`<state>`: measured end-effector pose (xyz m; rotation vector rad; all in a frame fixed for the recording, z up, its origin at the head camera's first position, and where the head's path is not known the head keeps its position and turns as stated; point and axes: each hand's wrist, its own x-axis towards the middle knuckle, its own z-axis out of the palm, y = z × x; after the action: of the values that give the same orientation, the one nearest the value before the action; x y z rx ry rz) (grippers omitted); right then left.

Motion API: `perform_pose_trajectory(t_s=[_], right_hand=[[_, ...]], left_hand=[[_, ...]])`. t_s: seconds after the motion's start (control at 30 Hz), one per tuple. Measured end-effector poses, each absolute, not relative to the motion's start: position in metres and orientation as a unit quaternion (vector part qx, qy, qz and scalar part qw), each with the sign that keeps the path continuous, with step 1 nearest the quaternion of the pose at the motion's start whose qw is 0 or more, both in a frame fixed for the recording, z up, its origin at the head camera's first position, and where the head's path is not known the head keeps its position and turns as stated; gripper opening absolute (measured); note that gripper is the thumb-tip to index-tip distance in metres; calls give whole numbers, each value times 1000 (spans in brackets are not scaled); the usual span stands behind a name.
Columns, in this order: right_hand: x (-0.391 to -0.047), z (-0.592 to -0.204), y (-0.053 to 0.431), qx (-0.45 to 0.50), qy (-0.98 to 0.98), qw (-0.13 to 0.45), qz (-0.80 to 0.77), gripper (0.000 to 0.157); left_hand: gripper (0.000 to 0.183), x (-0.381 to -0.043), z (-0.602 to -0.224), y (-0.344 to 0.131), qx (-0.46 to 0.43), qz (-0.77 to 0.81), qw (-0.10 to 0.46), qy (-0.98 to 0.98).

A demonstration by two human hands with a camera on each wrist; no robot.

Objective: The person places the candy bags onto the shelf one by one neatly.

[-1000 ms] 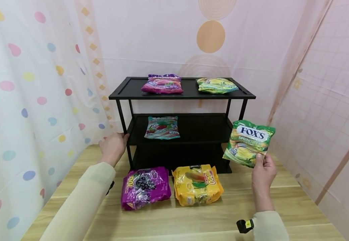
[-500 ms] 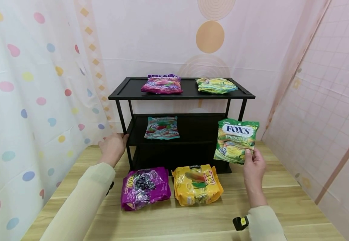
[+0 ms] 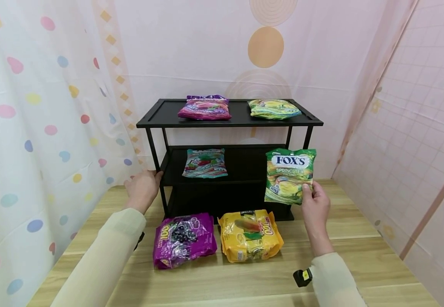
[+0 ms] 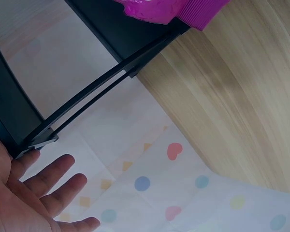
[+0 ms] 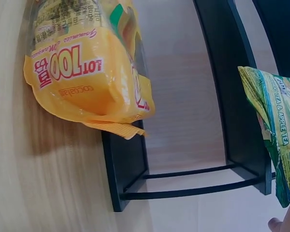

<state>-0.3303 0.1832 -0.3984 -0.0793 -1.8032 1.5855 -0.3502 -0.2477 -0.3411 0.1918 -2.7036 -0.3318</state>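
Note:
My right hand pinches the lower right edge of a green FOX'S Spring Tea candy bag, upright in front of the rack's right end, its label facing me. The right wrist view shows the candy bag beside the middle shelf. My left hand touches the left post of the black three-tier rack at middle-shelf height. In the left wrist view its fingers are spread and fairly straight at the shelf corner. A teal candy bag lies on the left of the middle shelf.
The top shelf carries a pink-purple candy bag and a yellow-green candy bag. On the wooden table, a purple grape candy bag and a yellow mango candy bag lie before the rack. Patterned curtains surround the table.
My right hand has carried the green candy bag leftward and slightly up, from beside the rack to in front of its right end, turning it more upright. The left hand stays at the post.

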Motion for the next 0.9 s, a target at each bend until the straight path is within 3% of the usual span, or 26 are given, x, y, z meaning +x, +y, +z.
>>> perform_pose_trajectory(t_s=[0.9], right_hand=[[-352,-362,172,-59,-773,292,560,36]], left_hand=[[44,-351,-345,-250,64,-126,219,-965]])
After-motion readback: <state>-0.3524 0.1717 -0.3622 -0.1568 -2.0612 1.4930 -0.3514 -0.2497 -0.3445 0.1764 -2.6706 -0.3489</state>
